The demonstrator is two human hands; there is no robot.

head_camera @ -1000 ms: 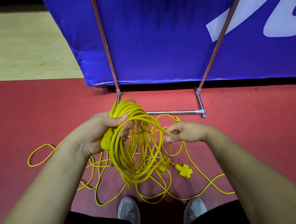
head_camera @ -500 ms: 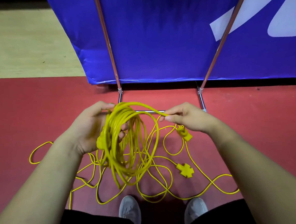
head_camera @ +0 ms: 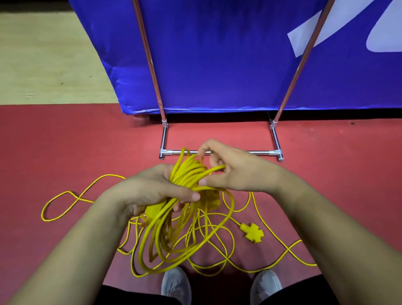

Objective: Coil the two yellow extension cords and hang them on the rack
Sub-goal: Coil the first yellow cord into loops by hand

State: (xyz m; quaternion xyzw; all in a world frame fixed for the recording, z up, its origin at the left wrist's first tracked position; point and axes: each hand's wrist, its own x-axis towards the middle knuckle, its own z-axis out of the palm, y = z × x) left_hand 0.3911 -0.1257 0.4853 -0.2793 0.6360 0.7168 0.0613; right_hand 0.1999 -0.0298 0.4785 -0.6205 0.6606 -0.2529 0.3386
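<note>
The left hand (head_camera: 148,190) wraps its fingers around the yellow cord coil (head_camera: 187,175), the right hand (head_camera: 236,173) pinches one loop at its top, and more loose cord (head_camera: 58,201) lies on the red floor (head_camera: 55,148) near the rack (head_camera: 260,152).

The rack (head_camera: 149,61) runs past the top edge; the coil (head_camera: 187,174) hides most fingers of the left hand (head_camera: 150,190).

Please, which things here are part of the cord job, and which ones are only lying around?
Part of the job: coiled cord, gripped by the left hand and the right hand; loose cord, lying on the floor with its socket; metal rack.
Only lying around: blue banner; grey shoes; red floor.
</note>
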